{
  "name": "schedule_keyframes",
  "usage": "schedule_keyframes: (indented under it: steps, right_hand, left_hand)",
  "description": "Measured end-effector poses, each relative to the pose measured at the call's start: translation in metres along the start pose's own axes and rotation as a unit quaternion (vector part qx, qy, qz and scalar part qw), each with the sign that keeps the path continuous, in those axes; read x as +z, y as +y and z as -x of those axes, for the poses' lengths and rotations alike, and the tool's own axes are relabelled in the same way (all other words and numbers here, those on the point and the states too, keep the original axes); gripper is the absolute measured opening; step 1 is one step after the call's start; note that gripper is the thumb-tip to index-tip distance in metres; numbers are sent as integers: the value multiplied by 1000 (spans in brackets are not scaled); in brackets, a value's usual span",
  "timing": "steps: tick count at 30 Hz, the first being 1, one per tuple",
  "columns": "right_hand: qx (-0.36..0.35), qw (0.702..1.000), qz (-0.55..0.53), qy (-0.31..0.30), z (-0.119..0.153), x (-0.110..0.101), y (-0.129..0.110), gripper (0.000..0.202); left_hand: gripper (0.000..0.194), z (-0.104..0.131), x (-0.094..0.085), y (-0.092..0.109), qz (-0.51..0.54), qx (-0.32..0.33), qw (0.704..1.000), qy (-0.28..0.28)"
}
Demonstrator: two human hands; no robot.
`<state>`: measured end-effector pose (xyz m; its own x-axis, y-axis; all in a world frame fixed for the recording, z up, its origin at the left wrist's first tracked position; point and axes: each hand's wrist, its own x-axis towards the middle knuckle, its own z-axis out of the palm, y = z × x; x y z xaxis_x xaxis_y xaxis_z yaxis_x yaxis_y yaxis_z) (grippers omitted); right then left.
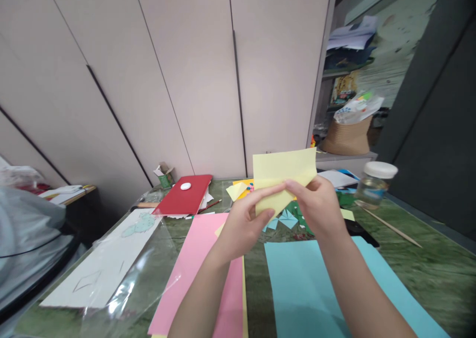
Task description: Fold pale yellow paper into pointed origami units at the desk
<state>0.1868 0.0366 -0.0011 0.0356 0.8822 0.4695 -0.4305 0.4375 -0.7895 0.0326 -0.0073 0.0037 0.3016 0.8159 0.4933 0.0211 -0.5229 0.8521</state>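
Observation:
Both hands hold up a pale yellow sheet of paper (284, 167) above the table. My left hand (245, 224) grips its lower left part, thumb in front and forefinger stretched across it. On the other side my right hand (316, 199) pinches the sheet near its middle right; some of its fingers are hidden behind the paper. Just below and behind the hands lie small folded light-blue paper pieces (288, 219). Pink paper (203, 258) rests under my left forearm, and light-blue sheets (297, 278) spread beneath my right forearm.
A red folder (186, 194) with a white round object (185, 186) lies at back left, beyond a white drawing sheet (107, 258) and clear plastic film (148, 278). At right stand a lidded jar (375, 187) and a thin wooden stick (390, 225) beside a dark phone-like object (360, 233).

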Motion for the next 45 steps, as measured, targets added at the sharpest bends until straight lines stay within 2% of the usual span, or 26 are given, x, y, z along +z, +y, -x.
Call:
schedule_keyframes:
  steps: [12,17,24,32,39,45]
  right_hand:
    - [-5,1000,15,20,1,1,1,23]
    - [-43,996,19,77,-1,1,-1,32]
    - [-87,988,-2,126,-2,3,-6,34]
    - [-83,991,-12,103,-1,3,-8,35]
    - [-37,998,21,49,2,2,-3,31]
    - [-39,997,41,56,3,2,-3,28]
  left_hand:
    - [38,0,1,1,-11,4,1000,5]
    - [30,-1,3,-1,-11,-26,999,38]
    - [33,-3,9,-5,72,-47,996,36]
    - [35,-2,10,-5,55,-55,995,55]
    - [35,-3,13,-3,30,-44,997,64]
    - [34,-3,15,-4,36,-41,996,67]
